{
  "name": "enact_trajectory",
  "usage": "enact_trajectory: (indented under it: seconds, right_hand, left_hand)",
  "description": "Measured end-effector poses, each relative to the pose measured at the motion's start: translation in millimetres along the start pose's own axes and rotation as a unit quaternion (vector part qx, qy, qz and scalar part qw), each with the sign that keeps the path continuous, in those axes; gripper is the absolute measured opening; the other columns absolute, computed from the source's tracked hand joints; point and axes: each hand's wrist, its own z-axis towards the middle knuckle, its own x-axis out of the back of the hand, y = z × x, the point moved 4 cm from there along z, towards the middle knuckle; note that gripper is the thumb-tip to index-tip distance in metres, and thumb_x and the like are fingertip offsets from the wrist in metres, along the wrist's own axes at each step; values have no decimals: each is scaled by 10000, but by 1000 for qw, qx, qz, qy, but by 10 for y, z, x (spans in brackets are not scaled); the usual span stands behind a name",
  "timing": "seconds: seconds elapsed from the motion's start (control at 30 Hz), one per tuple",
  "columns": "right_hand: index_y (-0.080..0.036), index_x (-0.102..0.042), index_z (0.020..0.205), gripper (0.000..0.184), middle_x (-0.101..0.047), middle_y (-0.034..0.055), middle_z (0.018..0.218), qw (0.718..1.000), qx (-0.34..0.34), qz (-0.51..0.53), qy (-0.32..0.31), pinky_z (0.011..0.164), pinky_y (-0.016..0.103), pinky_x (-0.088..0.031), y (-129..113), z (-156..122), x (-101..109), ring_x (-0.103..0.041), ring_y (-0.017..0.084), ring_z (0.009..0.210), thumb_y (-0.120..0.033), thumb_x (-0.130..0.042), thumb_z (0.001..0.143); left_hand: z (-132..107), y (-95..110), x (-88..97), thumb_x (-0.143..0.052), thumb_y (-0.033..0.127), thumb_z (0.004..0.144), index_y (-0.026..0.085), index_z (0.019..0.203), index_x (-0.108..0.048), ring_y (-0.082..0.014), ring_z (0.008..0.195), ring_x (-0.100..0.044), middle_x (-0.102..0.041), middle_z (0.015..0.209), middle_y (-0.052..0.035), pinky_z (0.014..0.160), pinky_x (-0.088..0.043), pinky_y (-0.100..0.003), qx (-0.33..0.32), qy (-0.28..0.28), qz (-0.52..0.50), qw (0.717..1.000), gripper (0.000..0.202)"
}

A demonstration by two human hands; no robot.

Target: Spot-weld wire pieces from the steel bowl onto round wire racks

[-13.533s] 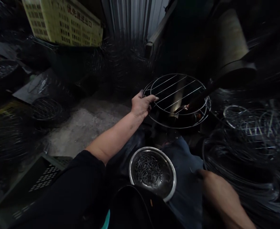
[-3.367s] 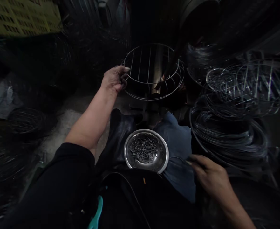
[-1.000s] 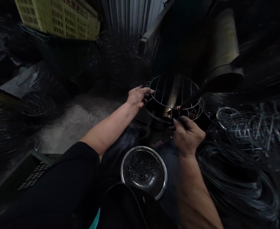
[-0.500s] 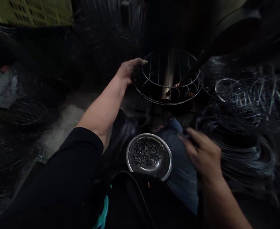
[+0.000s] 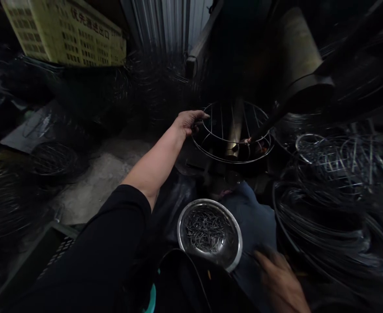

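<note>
The right hand (image 5: 281,276), its grip too blurred to tell, has dropped to the right of the metal bowl (image 5: 231,244), leaving the left hand (image 5: 189,121) alone pinching the round wire rack (image 5: 232,141) beyond that bowl.

We look from the person's head, forward and down. The metal bowl (image 5: 231,243) is close below us, the yellow crate (image 5: 64,37) farther off.

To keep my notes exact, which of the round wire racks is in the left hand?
The round rack near the picture's centre, its left edge held by the left hand; the racks heaped at the right lie untouched.
</note>
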Motion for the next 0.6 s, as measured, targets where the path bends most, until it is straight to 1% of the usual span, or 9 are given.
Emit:
enact_trajectory:
  seconds: [0.07,0.13,0.2,0.27,0.37,0.43,0.47,0.53,0.6]
  right_hand:
    - [-252,-813,886,396,-772,101,1042,999,5,-29,-21,800,324,-595,-28,4,51,-723,253,964,-239,-427,797]
    - [-255,-811,825,389,-781,98,968,999,-12,-42,-24,761,331,-596,-19,71,163,-735,248,870,-277,-423,798]
    - [-261,-810,815,357,-787,80,890,1000,-26,-7,-14,695,320,-597,-19,233,349,-741,237,765,-353,-465,802]
    - [-254,-812,843,324,-789,65,833,997,-24,68,20,682,315,-602,-99,501,587,-747,237,726,-416,-537,786]
    - [-251,-816,895,323,-793,62,838,981,32,156,113,660,334,-600,-468,1021,922,-752,254,735,-473,-612,780]
    - [-245,-815,871,319,-792,69,836,964,54,180,189,716,356,-596,-795,1352,1054,-750,258,747,-495,-634,791]
    - [-242,-814,856,316,-790,71,825,957,54,179,221,722,364,-588,-948,1493,1081,-746,258,742,-490,-627,800]
    - [-228,-811,821,304,-780,77,779,951,47,170,254,699,370,-570,-1195,1716,1060,-731,259,707,-457,-613,797]
    - [-210,-812,828,286,-764,72,718,941,14,197,274,677,372,-559,-1307,1846,990,-713,253,665,-418,-623,774]
  left_hand:
    - [-67,-29,51,-764,74,603,126,596,-580,-66,505,-472,-550,549,-3,476,-250,-195,-4,26,-9,1000,191]
    - [-177,-67,99,-764,61,596,137,631,-578,-61,501,-469,-560,560,10,466,-261,-192,-17,52,-35,998,204]
    - [-324,-116,127,-764,41,578,154,665,-563,-59,501,-470,-561,563,30,456,-269,-186,-33,73,-69,994,248]
    - [-487,-167,127,-757,24,564,166,677,-541,-52,494,-453,-545,556,48,440,-255,-181,-52,86,-95,990,282]
    - [-707,-228,79,-756,34,558,160,672,-548,-42,490,-439,-527,559,56,415,-231,-180,-91,81,-113,986,268]
    - [-812,-261,41,-768,51,550,153,684,-572,-41,495,-450,-533,576,52,409,-235,-184,-113,72,-120,984,258]
    - [-849,-276,28,-777,57,543,152,696,-583,-43,500,-461,-540,587,51,410,-242,-185,-119,70,-124,983,265]
    - [-892,-302,15,-795,68,532,152,730,-602,-51,515,-487,-553,612,47,418,-260,-188,-125,70,-131,981,289]
    - [-900,-316,18,-806,81,527,153,756,-609,-56,532,-510,-564,635,45,425,-276,-187,-128,73,-136,980,311]
